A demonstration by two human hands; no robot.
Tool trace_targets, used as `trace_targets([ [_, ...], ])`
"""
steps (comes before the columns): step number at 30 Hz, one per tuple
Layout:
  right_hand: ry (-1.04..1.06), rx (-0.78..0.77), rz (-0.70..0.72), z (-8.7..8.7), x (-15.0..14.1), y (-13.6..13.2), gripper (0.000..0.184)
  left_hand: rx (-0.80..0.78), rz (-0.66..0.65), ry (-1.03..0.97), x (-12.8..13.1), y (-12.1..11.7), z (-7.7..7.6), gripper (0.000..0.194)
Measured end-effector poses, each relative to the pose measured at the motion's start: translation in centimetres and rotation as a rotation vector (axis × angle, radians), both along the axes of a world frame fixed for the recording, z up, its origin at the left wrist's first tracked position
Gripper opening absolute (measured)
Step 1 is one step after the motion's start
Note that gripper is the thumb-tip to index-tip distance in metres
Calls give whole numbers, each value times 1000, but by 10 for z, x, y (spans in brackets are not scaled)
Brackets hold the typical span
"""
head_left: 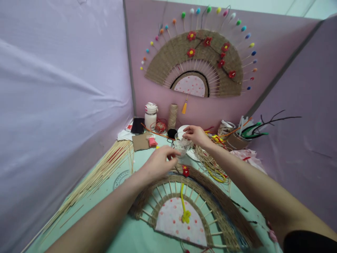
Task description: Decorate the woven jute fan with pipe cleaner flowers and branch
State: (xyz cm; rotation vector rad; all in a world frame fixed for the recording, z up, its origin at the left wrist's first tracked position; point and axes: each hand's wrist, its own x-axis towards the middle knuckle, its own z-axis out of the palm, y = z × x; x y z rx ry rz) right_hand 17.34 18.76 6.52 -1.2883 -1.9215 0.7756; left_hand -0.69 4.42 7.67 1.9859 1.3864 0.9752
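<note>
A clear plastic cup with whitish, see-through bits in it stands behind the woven fan. My left hand is at the cup's near left side, thumb and forefinger bent together, fingertips against its wall. Over the cup's far rim is my right hand, fingers curled and pinched downward; whatever lies between them is hidden. Below both hands lies a half-round twine fan on sticks, its white centre dotted pink. A yellow pipe-cleaner flower rests on that centre, and a red flower on the outer band.
Long thin sticks lie at left. A finished fan hangs on the back wall. Behind stand a white bottle and a twine spool. Tangled cords and a can with dark twigs are at right.
</note>
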Motion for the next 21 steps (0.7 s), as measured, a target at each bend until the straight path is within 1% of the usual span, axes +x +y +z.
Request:
trace_targets([
  [2, 63, -14, 19, -1, 0, 0, 19, 65, 123, 41, 1, 29, 3, 24],
  [4, 100, -17, 20, -1, 1, 0, 18, 95, 222, 85, 4, 57, 2, 21],
  [5, 112, -14, 14, -1, 1, 0, 18, 114, 251, 93, 7, 71, -1, 21],
  [7, 131, 2, 2, -2, 2, 1, 18, 143, 260, 111, 15, 93, -6, 24],
  [9, 150, 25, 2, -2, 2, 1, 18, 168, 285, 147, 23, 108, -11, 26],
  [11, 174, 38, 4, -3, 2, 0, 17, 171, 287, 183, 30, 118, -15, 25],
  [14, 207, 33, -10, -3, 2, -3, 18, 173, 237, 210, 34, 125, -18, 19],
  [18, 240, 3, -38, -3, 6, -8, 20, 156, 184, 216, 32, 127, -18, 16],
  [21, 256, -26, -52, -5, 8, -11, 21, 134, 177, 233, 31, 125, -17, 18],
])
